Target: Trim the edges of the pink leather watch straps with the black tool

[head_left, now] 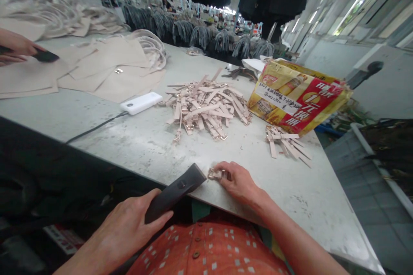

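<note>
My left hand [132, 219] is wrapped round a black handheld tool [177, 189], shaped like an electric hair clipper with a small button on its body. The tool's flat end points up and right, close to the buckle by my other hand. At the table's near edge, my right hand [240, 182] pinches a short beige strap with a metal buckle [213, 173]. Most of that strap is hidden under the fingers. Beyond both hands lies a heap of beige buckled straps [206, 107]. A smaller pile of such straps [285, 142] is farther right.
A yellow and red cardboard box [293, 99] stands at the right behind the small pile. Left of the heap lies a white power bank [142, 103] with a black cable. Beige panels [109, 68] cover the far left, where another person's hand [19, 45] holds a dark tool.
</note>
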The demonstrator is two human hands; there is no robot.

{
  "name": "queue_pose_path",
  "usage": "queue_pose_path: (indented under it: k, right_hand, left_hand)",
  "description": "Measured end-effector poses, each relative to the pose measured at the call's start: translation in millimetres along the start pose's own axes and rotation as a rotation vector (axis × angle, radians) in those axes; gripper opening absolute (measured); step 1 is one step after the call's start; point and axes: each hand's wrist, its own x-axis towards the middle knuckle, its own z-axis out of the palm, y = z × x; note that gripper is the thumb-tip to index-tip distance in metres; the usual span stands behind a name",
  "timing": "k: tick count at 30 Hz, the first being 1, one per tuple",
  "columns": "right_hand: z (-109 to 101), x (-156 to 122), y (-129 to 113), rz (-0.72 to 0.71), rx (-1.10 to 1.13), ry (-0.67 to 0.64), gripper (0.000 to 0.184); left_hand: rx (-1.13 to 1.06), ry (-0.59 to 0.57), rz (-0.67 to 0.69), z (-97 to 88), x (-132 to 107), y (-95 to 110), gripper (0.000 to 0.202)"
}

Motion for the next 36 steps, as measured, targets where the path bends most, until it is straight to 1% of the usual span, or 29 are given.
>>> queue_pose_path:
  k: [2, 4, 8, 12, 16, 19, 22, 26, 30, 33, 35, 36]
  right_hand:
    - [1, -7, 1, -0.031, -0.058, 0.04, 0.038]
    - [2, -12, 2, -0.051, -0.068, 0.063, 0.041]
    - [2, -13, 5, -0.072, -0.053, 0.042, 0.041]
    - [1, -12, 13, -0.102, -0.011, 0.037, 0.04]
    - [-2, -12, 21, -0.081, 0.07, 0.04, 0.056]
    - [-4, -12, 23, -0.068, 0.117, 0.041, 0.063]
    - [-4, -13, 23, -0.061, 0.141, 0.039, 0.066]
    - [-2, -13, 25, -0.08, 0.151, 0.042, 0.067]
    - [0, -13, 28, -0.088, 0.154, 0.049, 0.071]
    - [0, -13, 31, -0.076, 0.156, 0.065, 0.073]
    - [0, -14, 32, -0.076, 0.165, 0.078, 0.067]
    - [1, -15, 32, -0.084, 0.173, 0.087, 0.062]
  left_hand:
    - [0.012, -0.039, -0.011, -1.9, 0, 2, 0.043]
    - [0.019, -0.074, -0.01, -3.2, 1, 4, 0.045]
    - [0.047, -0.1, 0.049, -4.5, 7, 12, 0.041]
    - [0.161, -0.119, 0.114, -10.0, 17, 26, 0.039]
    - [0.295, -0.15, 0.174, -22.4, 28, 47, 0.027]
    - [0.397, -0.188, 0.196, -30.5, 37, 57, 0.025]
    - [0.469, -0.18, 0.243, -33.2, 44, 54, 0.03]
    - [0.408, -0.136, 0.301, -30.8, 52, 43, 0.035]
    - [0.369, -0.137, 0.284, -27.7, 54, 48, 0.03]
    - [0.359, -0.16, 0.259, -26.9, 53, 52, 0.034]
    - [0.368, -0.174, 0.247, -27.8, 53, 49, 0.039]
    - [0.378, -0.177, 0.241, -28.8, 52, 45, 0.04]
